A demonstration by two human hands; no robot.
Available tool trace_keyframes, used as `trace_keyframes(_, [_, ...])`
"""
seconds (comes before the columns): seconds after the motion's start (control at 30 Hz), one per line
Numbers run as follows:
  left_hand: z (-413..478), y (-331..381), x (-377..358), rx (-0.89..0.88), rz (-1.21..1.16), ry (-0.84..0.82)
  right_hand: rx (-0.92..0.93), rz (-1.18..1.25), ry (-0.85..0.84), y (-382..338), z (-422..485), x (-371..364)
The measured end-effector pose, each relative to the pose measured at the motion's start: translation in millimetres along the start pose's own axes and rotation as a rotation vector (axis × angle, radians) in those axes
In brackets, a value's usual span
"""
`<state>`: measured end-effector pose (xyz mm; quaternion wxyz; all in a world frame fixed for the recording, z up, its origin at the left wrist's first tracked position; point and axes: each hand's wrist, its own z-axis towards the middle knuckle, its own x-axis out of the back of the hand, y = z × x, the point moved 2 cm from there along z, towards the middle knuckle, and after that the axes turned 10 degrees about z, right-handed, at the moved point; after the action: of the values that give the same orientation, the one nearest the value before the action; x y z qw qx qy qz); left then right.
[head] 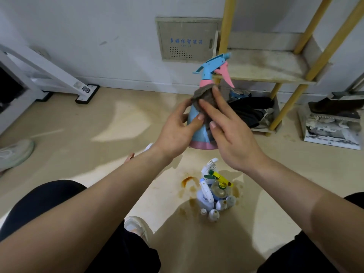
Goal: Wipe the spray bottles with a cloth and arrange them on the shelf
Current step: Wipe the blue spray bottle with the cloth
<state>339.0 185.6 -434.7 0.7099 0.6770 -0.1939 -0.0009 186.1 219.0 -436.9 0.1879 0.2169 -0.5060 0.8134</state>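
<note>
The wiping step is in hand. The spray bottle (198, 134), blue with pink base and trigger, is held upright in the air just in front of the shelf (264, 66), level with its lower board. The left hand (175, 133) has its grip clamped round the bottle's body, thumb across the front. The right hand (234, 134) lies with fingers nearly straight and spread, pressing the grey-brown cloth (204, 95) against the bottle's shoulder and side. Whether its thumb also pinches the cloth is hard to tell.

Next, I judge, the bottle needs turning so the cloth reaches its far side, then setting on the shelf board. A cluster of bottles (214, 192) waits on the floor, well in front of the shelf.
</note>
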Motion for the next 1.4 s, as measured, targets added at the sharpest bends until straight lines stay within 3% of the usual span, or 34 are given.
trace_keyframes(0.1, [-1, 2, -2, -0.019, 0.093, 0.02, -0.013, 0.023, -0.004, 0, 0, 1])
trace_keyframes(0.23, [-5, 1, -10, -0.014, 0.148, 0.027, -0.167, 0.194, 0.098, 0, 4, 2])
trace_keyframes(0.43, [-3, -3, -4, 0.13, -0.036, 0.065, -0.163, 0.319, 0.037, 0, -5, -4])
trace_keyframes(0.57, [-2, 1, 2, 0.194, -0.079, 0.118, -0.293, 0.536, 0.042, 3, -10, -9])
trace_keyframes(0.8, [-2, -4, 9, 0.205, -0.171, 0.015, -0.452, 0.722, 0.21, -2, 0, 12])
trace_keyframes(1.0, [-9, -7, 2, 0.405, -0.419, -0.295, -0.385, 0.848, 0.215, -15, 3, 11])
trace_keyframes(1.13, [-7, -4, 1, 0.355, -0.386, -0.216, -0.292, 0.775, 0.175, -14, 3, 8])
trace_keyframes(1.3, [-5, 2, 9, 0.335, -0.328, -0.048, 0.001, 0.12, -0.025, -13, -15, -7])
trace_keyframes(1.4, [-7, 3, 8, 0.336, -0.32, -0.025, 0.034, 0.075, -0.07, -11, -17, -10])
